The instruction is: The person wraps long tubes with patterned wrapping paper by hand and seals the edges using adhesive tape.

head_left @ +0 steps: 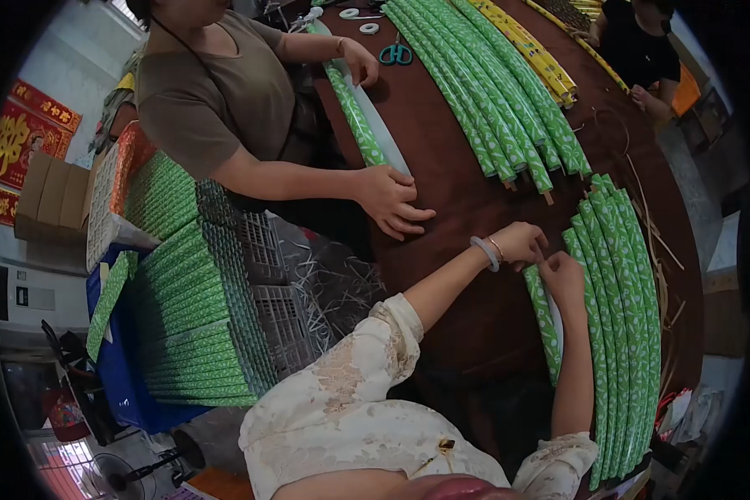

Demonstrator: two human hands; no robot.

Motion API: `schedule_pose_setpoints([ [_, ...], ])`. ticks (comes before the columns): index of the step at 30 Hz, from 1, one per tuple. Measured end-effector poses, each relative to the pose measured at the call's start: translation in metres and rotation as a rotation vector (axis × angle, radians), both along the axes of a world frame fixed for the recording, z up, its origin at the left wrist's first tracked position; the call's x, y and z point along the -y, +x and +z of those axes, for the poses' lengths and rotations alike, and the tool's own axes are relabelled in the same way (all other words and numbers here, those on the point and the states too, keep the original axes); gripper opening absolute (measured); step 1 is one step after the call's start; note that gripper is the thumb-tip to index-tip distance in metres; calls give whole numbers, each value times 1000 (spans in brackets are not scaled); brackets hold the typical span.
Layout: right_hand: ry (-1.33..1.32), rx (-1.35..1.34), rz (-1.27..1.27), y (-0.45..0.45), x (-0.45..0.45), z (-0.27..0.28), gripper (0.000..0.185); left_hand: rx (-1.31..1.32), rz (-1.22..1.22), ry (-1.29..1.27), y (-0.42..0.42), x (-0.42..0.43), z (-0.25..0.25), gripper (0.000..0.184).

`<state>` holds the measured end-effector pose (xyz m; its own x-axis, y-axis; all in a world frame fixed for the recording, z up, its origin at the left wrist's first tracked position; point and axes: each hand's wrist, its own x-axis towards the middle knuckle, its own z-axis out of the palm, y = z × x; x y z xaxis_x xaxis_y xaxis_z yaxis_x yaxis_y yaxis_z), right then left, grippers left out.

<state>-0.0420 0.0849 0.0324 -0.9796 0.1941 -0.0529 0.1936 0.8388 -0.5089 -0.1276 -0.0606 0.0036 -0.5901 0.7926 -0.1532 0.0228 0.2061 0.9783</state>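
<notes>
A green patterned paper roll (544, 321) lies before me on the brown-covered table, partly hidden by my right forearm. At its top end are both my hands, close together. My left hand (518, 243), with a pale bracelet on the wrist, has its fingers bent and pinched together. Just beside it, my right hand (562, 277) is closed with its fingertips near the roll's end. Whatever either hand pinches is too small to make out. Right of my right forearm lies a stack of green rolls (617, 333).
Across the brown table (442, 250), a co-worker (217, 92) handles another green roll (354, 117). More green rolls (483, 92), yellow rolls (529, 50) and scissors (396, 53) lie farther back. Another person (642, 50) is at the far right. A blue crate (125, 367) holds stacked green rolls.
</notes>
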Motion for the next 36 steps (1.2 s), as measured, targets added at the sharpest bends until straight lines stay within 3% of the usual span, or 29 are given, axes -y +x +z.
schedule_pose_setpoints([
  [21,27,-42,6,5,3,0,18,-56,-7,-67,2,2,9,34],
  [27,-84,-111,39,18,-9,-7,16,61,-33,11,-3,-4,-6,36],
  [31,-118,-157,-160,84,-31,32,14,27,-2,2,-1,-5,-3,31],
  [36,-241,-88,-590,265,-105,70,14,2,-1,-71,-1,-7,-4,33],
])
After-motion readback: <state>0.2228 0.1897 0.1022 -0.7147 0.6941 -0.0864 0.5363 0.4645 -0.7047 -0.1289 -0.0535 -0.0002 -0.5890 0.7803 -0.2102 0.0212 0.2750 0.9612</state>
